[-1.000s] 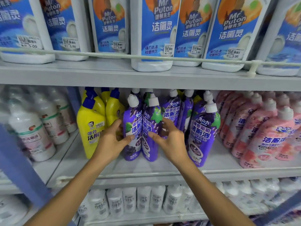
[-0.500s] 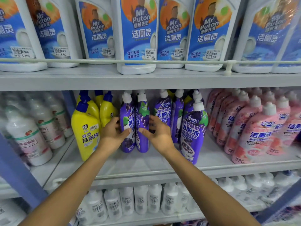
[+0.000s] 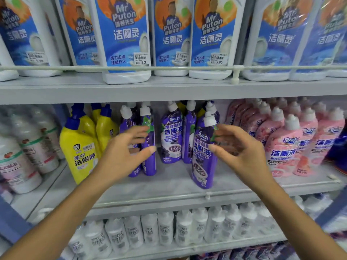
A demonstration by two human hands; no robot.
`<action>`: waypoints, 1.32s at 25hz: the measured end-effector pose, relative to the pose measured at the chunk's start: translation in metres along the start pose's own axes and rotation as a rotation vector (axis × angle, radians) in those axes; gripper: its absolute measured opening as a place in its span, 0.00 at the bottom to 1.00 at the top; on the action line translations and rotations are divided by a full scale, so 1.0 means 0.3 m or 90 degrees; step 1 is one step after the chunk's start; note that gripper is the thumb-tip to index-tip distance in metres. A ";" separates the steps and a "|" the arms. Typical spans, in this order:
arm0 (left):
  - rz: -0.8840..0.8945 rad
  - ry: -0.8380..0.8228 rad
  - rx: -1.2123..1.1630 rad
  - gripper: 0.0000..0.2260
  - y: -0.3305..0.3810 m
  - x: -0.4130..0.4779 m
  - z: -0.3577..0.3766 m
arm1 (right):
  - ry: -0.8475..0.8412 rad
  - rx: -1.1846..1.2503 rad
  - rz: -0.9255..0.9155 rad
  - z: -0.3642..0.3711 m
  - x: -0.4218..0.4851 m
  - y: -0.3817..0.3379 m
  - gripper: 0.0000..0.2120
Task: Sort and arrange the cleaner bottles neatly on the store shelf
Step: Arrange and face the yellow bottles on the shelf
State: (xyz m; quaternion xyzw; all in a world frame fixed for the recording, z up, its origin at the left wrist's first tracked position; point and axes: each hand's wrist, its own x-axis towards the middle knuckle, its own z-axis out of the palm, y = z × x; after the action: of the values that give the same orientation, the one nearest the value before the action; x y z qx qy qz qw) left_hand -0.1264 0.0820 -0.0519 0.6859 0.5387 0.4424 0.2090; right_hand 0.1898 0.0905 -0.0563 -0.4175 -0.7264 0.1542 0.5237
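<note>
Several purple cleaner bottles with white caps stand on the middle shelf [image 3: 169, 186]. Two of them [image 3: 149, 147] stand side by side at the left of the group, one [image 3: 171, 137] stands further back, and one [image 3: 203, 158] stands nearest the front edge. My left hand [image 3: 125, 152] hovers open in front of the left pair, fingers spread, holding nothing. My right hand [image 3: 238, 149] hovers open just right of the front purple bottle, fingers loosely curved, gripping nothing. Both hands are motion-blurred.
Yellow bottles with blue caps [image 3: 80, 147] stand left of the purple ones; pink bottles [image 3: 287, 143] fill the right. White bottles [image 3: 28, 152] sit far left. Large blue-labelled jugs [image 3: 125, 38] line the upper shelf behind a rail [image 3: 234, 69]. White bottles [image 3: 169, 228] fill the shelf below.
Both hands have let go of the left pair of purple bottles. My right hand has moved right to beside the front purple bottle; my left hand has pulled back a little.
</note>
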 end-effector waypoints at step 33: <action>-0.074 0.178 0.292 0.24 -0.002 0.005 0.008 | -0.017 0.036 0.098 0.333 0.116 0.113 0.21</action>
State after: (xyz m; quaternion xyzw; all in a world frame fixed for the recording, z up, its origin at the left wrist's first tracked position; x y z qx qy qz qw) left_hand -0.1246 0.0842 -0.0530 0.6154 0.6871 0.3863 -0.0031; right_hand 0.1124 0.1590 -0.0970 -0.4549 -0.6945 0.2204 0.5121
